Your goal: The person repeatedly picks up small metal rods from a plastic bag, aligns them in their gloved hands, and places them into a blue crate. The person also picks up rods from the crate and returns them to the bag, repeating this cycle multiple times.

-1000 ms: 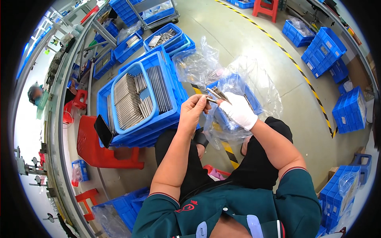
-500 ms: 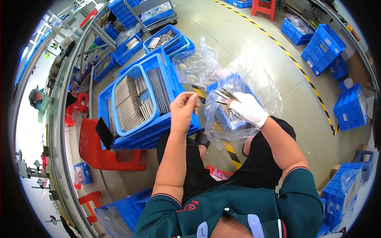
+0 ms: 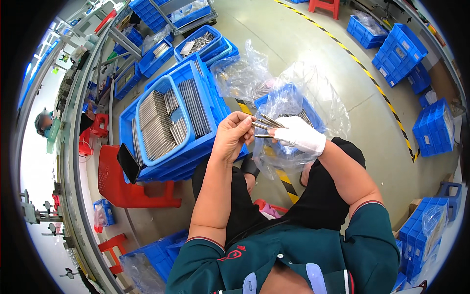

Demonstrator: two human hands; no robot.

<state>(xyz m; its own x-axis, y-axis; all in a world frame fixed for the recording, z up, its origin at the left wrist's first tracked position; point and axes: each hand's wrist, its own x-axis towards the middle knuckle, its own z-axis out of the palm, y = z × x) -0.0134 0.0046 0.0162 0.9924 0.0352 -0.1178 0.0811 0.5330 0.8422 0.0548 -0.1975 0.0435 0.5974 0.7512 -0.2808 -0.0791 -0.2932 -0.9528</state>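
My right hand (image 3: pixel 302 137), in a white glove, is closed round several thin metal rods (image 3: pixel 268 121) that fan out toward the left. My bare left hand (image 3: pixel 234 135) meets their ends, its thumb and forefinger pinched at the tip of one rod. Below the gloved hand stands a blue crate (image 3: pixel 316 113) lined with a see-through plastic bag (image 3: pixel 330 105), with more rods inside. To the left, a light-blue basket (image 3: pixel 184 105) holds neat rows of similar rods. It rests on a larger blue crate (image 3: pixel 215 147), where longer dark rods (image 3: pixel 194 108) lie beside the basket.
A red stool (image 3: pixel 115 174) stands at the left, with a dark flat device (image 3: pixel 128 164) above it by the crate. Another blue bin (image 3: pixel 215 35) of metal parts sits farther back. Stacked blue crates (image 3: pixel 399 54) line the right side, past yellow-black floor tape (image 3: pixel 364 71).
My left hand has moved right and up to the rods, its fingers now at their ends. The right hand has come slightly left and lower, turning the rods toward the left hand.
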